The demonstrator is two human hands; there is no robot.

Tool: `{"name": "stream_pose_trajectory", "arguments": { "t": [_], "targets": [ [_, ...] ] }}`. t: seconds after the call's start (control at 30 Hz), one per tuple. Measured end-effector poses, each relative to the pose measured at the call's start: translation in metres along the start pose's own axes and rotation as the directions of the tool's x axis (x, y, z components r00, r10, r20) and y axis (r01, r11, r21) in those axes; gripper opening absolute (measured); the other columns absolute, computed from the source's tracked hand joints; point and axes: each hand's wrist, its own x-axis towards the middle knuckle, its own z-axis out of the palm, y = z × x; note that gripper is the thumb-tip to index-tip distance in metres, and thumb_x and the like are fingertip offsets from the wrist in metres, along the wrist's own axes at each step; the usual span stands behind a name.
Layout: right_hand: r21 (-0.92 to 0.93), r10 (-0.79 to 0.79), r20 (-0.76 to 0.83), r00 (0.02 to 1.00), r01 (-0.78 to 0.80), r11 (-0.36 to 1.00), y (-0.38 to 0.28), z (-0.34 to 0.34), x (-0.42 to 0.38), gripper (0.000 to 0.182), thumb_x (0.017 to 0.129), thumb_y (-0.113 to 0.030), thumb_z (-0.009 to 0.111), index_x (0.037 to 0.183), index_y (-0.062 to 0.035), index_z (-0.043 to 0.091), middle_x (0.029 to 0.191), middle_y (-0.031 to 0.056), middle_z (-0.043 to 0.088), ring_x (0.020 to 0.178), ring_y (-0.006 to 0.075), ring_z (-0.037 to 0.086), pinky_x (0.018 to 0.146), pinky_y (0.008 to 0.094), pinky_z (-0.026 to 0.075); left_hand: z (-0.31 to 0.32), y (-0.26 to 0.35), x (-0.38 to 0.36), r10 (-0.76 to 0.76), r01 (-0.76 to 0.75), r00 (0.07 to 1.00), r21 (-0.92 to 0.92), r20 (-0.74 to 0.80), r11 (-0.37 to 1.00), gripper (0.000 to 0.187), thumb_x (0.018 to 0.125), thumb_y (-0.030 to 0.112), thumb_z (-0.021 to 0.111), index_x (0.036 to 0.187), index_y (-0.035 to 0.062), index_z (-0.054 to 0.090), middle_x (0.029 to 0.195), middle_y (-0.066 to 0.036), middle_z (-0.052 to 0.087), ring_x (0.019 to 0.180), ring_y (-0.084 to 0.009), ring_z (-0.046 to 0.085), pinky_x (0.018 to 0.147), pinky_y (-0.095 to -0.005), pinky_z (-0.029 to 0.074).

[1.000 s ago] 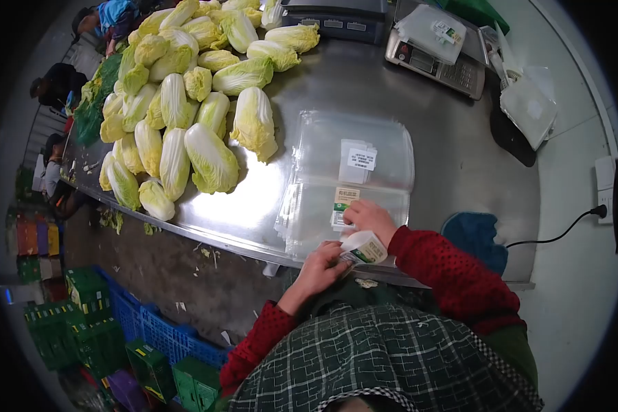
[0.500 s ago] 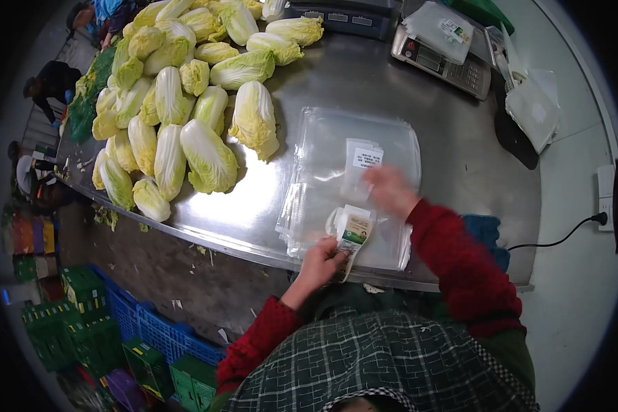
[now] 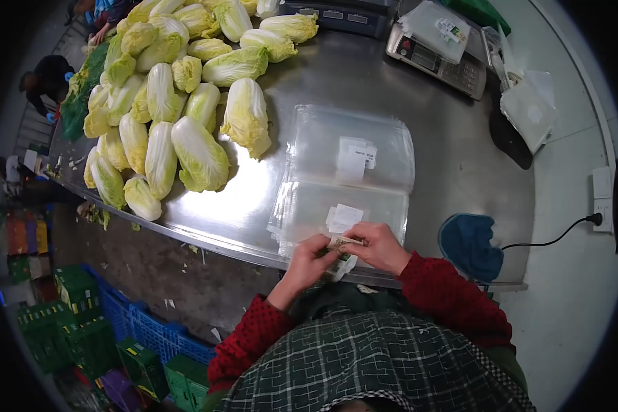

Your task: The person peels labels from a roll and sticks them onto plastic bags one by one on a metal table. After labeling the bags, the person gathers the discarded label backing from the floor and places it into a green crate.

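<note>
My left hand (image 3: 310,262) is closed on a strip of printed labels (image 3: 340,241) at the table's front edge. Beside it my right hand (image 3: 380,248) pinches the same strip, fingertips close to the left ones. The lower part of the strip hangs under the hands, partly hidden by the fingers. Just beyond lie clear plastic bags (image 3: 302,206) in two overlapping stacks. White labels (image 3: 351,158) show on the farther stack, and more white labels (image 3: 344,218) on the nearer one.
Napa cabbages (image 3: 200,152) are heaped at the left. A scale (image 3: 429,60) with bags on it stands at the back right. A blue cloth item (image 3: 468,246) lies near a black cable (image 3: 549,242). Green crates (image 3: 141,367) stand on the floor, and people (image 3: 48,82) are at far left.
My right hand has come back from the farther bag stack to the label strip by my left hand. The strip now sits lower and is more covered by fingers. The view has shifted slightly.
</note>
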Motion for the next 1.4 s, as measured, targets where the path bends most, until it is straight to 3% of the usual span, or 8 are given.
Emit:
{"name": "stream_pose_trajectory", "arguments": {
  "t": [0.3, 0.53, 0.6, 0.93, 1.17, 1.23, 1.33, 1.4],
  "targets": [
    [-0.202, -0.079, -0.200, 0.977, 0.038, 0.979, 0.009, -0.037, 0.063, 0.027, 0.073, -0.022, 0.075, 0.086, -0.0027, 0.061, 0.076, 0.0119, 0.063, 0.068, 0.0286, 0.062, 0.060, 0.0359, 0.047, -0.006, -0.007, -0.068, -0.203, 0.193, 0.949, -0.063, -0.242, 0.979, 0.023, 0.078, 0.016, 0.076, 0.083, -0.0045, 0.066, 0.061, -0.007, 0.058, 0.055, -0.0073, 0.048, 0.051, -0.0287, 0.042],
    [-0.674, -0.202, -0.270, 0.941, -0.035, 0.738, 0.027, -0.006, 0.056, 0.054, 0.061, -0.031, 0.081, 0.102, -0.0089, 0.054, 0.090, 0.0121, 0.058, 0.092, 0.0320, 0.056, 0.073, 0.0442, 0.046, -0.011, 0.001, -0.068, 0.093, -0.086, 0.992, 0.080, -0.081, 0.993, 0.020, 0.080, 0.012, 0.071, 0.093, -0.0011, 0.065, 0.083, -0.013, 0.058, 0.072, -0.0231, 0.059, 0.064, -0.0328, 0.046],
    [-0.711, -0.236, 0.072, 0.969, 0.216, 0.669, 0.030, 0.006, 0.035, 0.042, 0.063, -0.029, 0.079, 0.093, -0.0079, 0.059, 0.086, 0.0089, 0.058, 0.089, 0.0305, 0.055, 0.073, 0.0441, 0.046, -0.005, 0.000, -0.060, 0.115, -0.121, 0.992, 0.154, 0.044, 0.981, 0.021, 0.080, 0.013, 0.070, 0.094, -0.0007, 0.064, 0.084, -0.013, 0.058, 0.073, -0.0261, 0.059, 0.064, -0.0338, 0.046],
    [-0.492, 0.118, 0.187, 0.975, -0.011, 0.871, 0.040, -0.015, 0.062, 0.024, 0.084, -0.028, 0.060, 0.078, -0.0058, 0.064, 0.078, 0.0140, 0.063, 0.078, 0.0365, 0.059, 0.070, 0.0441, 0.046, 0.010, -0.020, -0.007, 0.132, -0.165, 0.985, 0.406, 0.109, 0.899, 0.020, 0.080, 0.011, 0.066, 0.097, 0.0015, 0.066, 0.104, -0.017, 0.062, 0.100, -0.0333, 0.058, 0.084, -0.0381, 0.047],
    [-0.496, -0.090, 0.094, 0.991, 0.126, 0.859, 0.006, -0.067, 0.101, 0.028, 0.090, -0.028, 0.051, 0.081, -0.0037, 0.062, 0.073, 0.0196, 0.062, 0.070, 0.0403, 0.059, 0.064, 0.0461, 0.046, 0.008, -0.014, -0.007, 0.134, -0.160, 0.987, 0.414, 0.090, 0.896, 0.015, 0.080, 0.012, 0.065, 0.090, 0.0015, 0.065, 0.098, -0.014, 0.063, 0.095, -0.0330, 0.057, 0.083, -0.0406, 0.045],
    [-0.384, -0.103, -0.418, 0.903, -0.073, 0.920, -0.010, -0.088, 0.110, 0.023, 0.088, -0.023, 0.056, 0.080, -0.0018, 0.060, 0.070, 0.0169, 0.062, 0.069, 0.0321, 0.061, 0.063, 0.0412, 0.048, 0.001, -0.002, -0.013, 0.053, -0.086, 0.984, 0.190, 0.171, 0.978, 0.012, 0.081, 0.011, 0.064, 0.088, 0.0014, 0.064, 0.090, -0.014, 0.063, 0.092, -0.0321, 0.057, 0.081, -0.0409, 0.045],
    [-0.118, -0.180, -0.599, 0.780, 0.136, 0.984, -0.055, -0.120, 0.089, 0.010, 0.085, -0.010, 0.060, 0.084, -0.0005, 0.060, 0.081, 0.0105, 0.065, 0.073, 0.0178, 0.059, 0.067, 0.0323, 0.046, -0.004, -0.012, -0.029, 0.015, -0.029, 0.995, 0.129, 0.103, 0.991, 0.013, 0.082, 0.011, 0.065, 0.089, 0.0002, 0.063, 0.081, -0.011, 0.060, 0.074, -0.0251, 0.056, 0.069, -0.0343, 0.046],
    [-0.004, -0.198, -0.121, 0.973, 0.199, 0.980, -0.025, -0.084, 0.058, 0.009, 0.085, -0.009, 0.063, 0.087, -0.0005, 0.061, 0.080, 0.0029, 0.062, 0.072, 0.0117, 0.054, 0.067, 0.0280, 0.046, -0.005, -0.013, -0.030, -0.091, 0.084, 0.993, 0.090, 0.076, 0.992, 0.014, 0.083, 0.012, 0.065, 0.090, -0.0001, 0.063, 0.079, -0.010, 0.059, 0.069, -0.0226, 0.055, 0.066, -0.0319, 0.045]
  ]
}}
